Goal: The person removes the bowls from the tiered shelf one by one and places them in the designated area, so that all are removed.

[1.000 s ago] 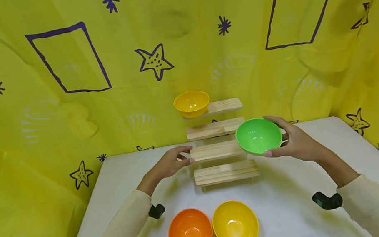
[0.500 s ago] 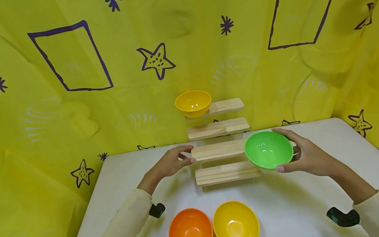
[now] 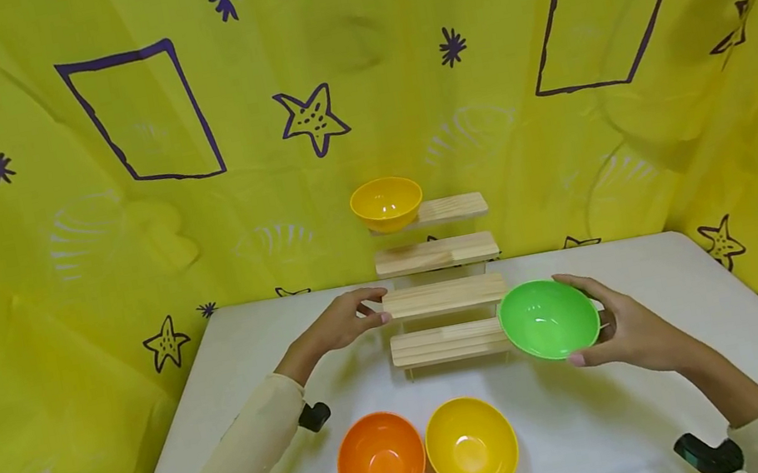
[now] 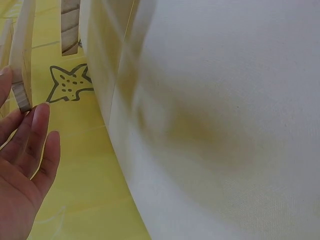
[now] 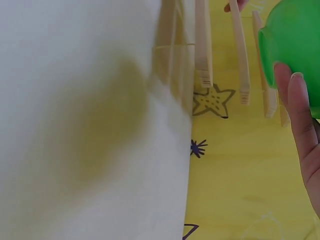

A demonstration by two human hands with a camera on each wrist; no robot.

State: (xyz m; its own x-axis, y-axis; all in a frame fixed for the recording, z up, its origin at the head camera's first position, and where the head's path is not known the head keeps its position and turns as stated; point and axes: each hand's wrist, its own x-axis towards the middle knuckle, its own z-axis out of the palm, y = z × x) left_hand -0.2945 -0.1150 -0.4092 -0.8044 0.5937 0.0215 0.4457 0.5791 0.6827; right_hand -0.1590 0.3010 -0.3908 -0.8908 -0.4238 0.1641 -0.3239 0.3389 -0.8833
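A green bowl (image 3: 549,319) hangs in the air, its inside tilted toward the head camera. My right hand (image 3: 631,327) grips it by the right side, thumb at the near rim and fingers behind. Its outside shows in the right wrist view beside my fingers (image 5: 298,97). To its left stands a tiered wooden display stand (image 3: 445,297) with several plank steps. My left hand (image 3: 342,321) holds the left end of the second plank from the bottom between thumb and fingers. A yellow-orange bowl (image 3: 387,205) sits on the left of the top plank.
An orange bowl (image 3: 382,462) and a yellow bowl (image 3: 472,447) stand side by side on the white table (image 3: 589,436), in front of the stand. Behind hangs a yellow curtain (image 3: 400,97) with star drawings.
My right hand has brought the green bowl down and slightly right, from beside the upper planks to the right end of the lowest one. The left hand keeps its place at the stand.
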